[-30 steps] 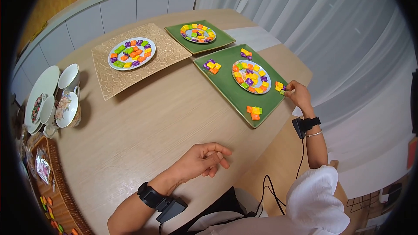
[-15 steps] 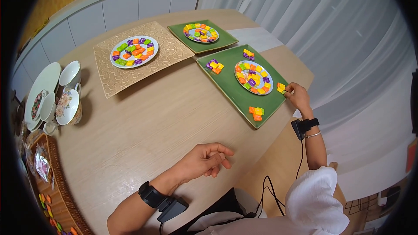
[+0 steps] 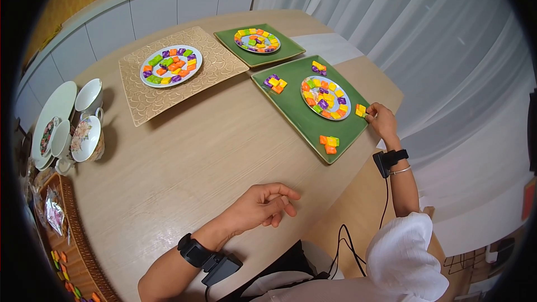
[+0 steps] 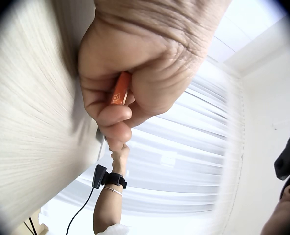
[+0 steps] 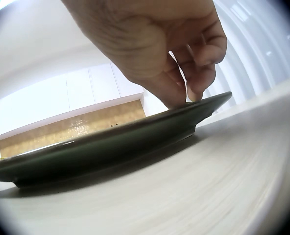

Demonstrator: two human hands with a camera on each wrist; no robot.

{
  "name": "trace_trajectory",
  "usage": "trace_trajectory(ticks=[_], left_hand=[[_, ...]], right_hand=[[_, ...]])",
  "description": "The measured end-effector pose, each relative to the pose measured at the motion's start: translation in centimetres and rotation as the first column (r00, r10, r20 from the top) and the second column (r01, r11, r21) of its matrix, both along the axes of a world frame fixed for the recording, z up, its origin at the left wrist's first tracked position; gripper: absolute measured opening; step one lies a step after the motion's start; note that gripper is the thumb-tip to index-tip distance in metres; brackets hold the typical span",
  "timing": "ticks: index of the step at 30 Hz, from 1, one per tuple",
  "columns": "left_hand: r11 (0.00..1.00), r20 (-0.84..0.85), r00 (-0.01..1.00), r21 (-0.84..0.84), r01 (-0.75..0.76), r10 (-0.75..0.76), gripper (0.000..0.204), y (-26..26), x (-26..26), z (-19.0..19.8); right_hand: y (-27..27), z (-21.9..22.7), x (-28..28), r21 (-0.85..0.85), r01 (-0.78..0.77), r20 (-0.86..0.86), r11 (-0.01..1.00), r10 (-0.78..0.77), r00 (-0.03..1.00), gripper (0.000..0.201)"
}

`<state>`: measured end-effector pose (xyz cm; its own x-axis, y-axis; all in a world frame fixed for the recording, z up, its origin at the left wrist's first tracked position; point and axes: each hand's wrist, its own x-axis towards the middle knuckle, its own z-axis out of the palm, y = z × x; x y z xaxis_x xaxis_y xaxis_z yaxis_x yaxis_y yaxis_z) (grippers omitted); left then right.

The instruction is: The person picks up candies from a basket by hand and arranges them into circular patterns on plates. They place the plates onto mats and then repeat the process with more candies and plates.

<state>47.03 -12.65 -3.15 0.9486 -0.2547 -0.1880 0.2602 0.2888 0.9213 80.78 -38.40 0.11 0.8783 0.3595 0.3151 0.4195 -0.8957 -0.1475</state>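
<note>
My right hand (image 3: pixel 383 122) is at the right corner of a large square green plate (image 3: pixel 296 117), thumb and fingertips pinching a green wrapped candy (image 3: pixel 365 115) beside a small cluster of yellow and orange candies (image 3: pixel 361 109). In the right wrist view the plate's rim hides what lies between those fingertips. Over the table's near side is my left hand (image 3: pixel 260 207), fingers curled; the left wrist view shows an orange wrapped candy (image 4: pixel 119 90) held in them. A round white plate (image 3: pixel 308 104) with colourful candies sits on the green plate, with candy clusters around it.
Farther back stand a gold patterned square plate (image 3: pixel 145 109) and a smaller green plate (image 3: pixel 291 54), each bearing a candy-covered round plate. Teacups (image 3: pixel 86 137) and a pale oval plate (image 3: pixel 64 94) are at left, above a wicker tray (image 3: pixel 84 246) with candies and packets.
At the right corner, the green candy under my right fingertips has shifted slightly closer to the cluster. My left hand stays nearly still; the head view has moved a little.
</note>
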Motion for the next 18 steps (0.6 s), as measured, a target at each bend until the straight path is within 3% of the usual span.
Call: trace_trajectory(ticks=[3, 6, 9, 11, 13, 14, 15, 18], left_hand=[[1.0, 0.0, 1.0, 0.004, -0.004, 0.004, 0.023, 0.0, 0.0, 0.0], [0.999, -0.015, 1.0, -0.032, -0.022, 0.021, 0.025, 0.1, 0.1, -0.2], [0.989, -0.039, 0.998, -0.137, -0.046, 0.041, 0.032, 0.4, 0.3, -1.0], [0.971, -0.049, 0.996, -0.225, -0.085, 0.075, 0.04, 0.5, 0.5, -1.7], [0.939, -0.054, 0.989, -0.309, -0.15, 0.14, 0.05, 0.5, 0.5, -2.1], [0.926, -0.077, 0.985, -0.336, -0.172, 0.155, 0.052, 0.5, 0.5, -2.1], [0.912, -0.099, 0.98, -0.361, -0.195, 0.171, 0.054, 0.5, 0.5, -2.0], [0.851, -0.173, 0.954, -0.433, -0.297, 0.245, 0.058, 0.3, 0.5, -1.6]], right_hand=[[0.3, -0.1, -0.3, 0.045, -0.035, 0.09, 0.998, 0.031, 0.995, 0.017], [1.6, 0.6, -2.9, 0.247, -0.125, 0.078, 0.961, 0.109, 0.991, 0.017], [3.6, 1.1, -9.1, 0.354, -0.43, 0.108, 0.831, 0.421, 0.901, 0.016], [5.6, 2.3, -15.4, 0.369, -0.563, -0.038, 0.74, 0.617, 0.786, 0.013], [7.3, 1.0, -18.8, 0.198, -0.84, 0.131, 0.505, 0.836, 0.533, 0.012], [8.4, 1.7, -20.6, 0.137, -0.9, 0.048, 0.414, 0.904, 0.424, 0.012], [9.4, 2.3, -22.1, 0.085, -0.947, -0.038, 0.309, 0.951, 0.307, 0.011], [12.1, 0.7, -23.2, -0.086, -0.98, 0.103, 0.178, 0.98, 0.169, 0.028]])
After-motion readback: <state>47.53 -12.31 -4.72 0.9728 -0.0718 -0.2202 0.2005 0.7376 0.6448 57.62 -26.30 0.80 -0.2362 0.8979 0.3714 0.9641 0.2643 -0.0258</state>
